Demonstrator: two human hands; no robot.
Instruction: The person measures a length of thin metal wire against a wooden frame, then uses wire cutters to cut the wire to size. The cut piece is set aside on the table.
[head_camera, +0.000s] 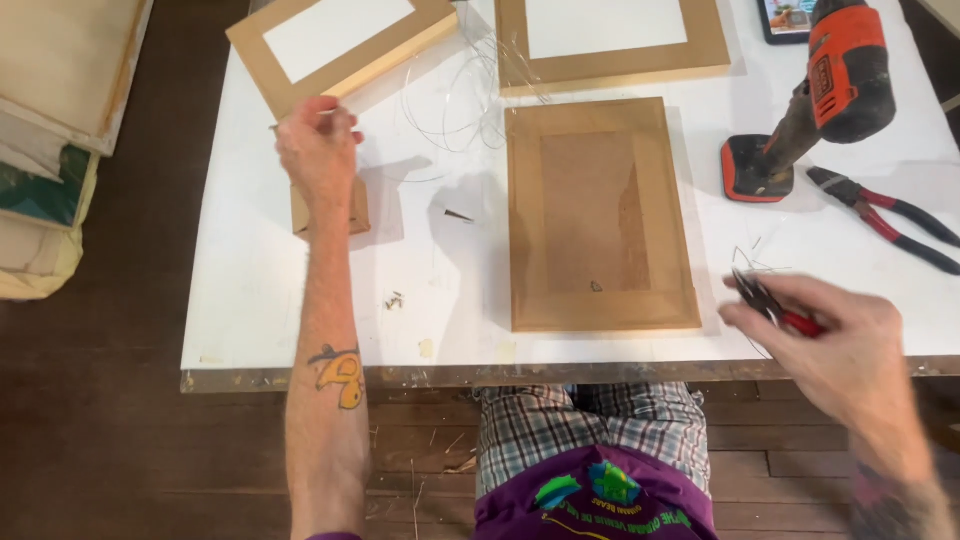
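My left hand (318, 150) hovers over a small cardboard box (357, 208) at the table's left and pinches something thin, apparently the end of a wire. Loose thin wire (455, 95) curls on the white table (250, 300) beyond it. My right hand (835, 340) holds small red-handled pliers (770, 305) at the table's front right, with a bit of wire at their tip. A wooden frame (600, 215) lies face down in the middle between both hands.
Two more wooden frames (340, 45) (610, 40) lie at the back. An orange and black cordless drill (830, 90) stands at right, beside larger red-handled pliers (885, 215). Small screws (395, 298) lie near the front. Stacked canvases (60, 130) rest on the floor at left.
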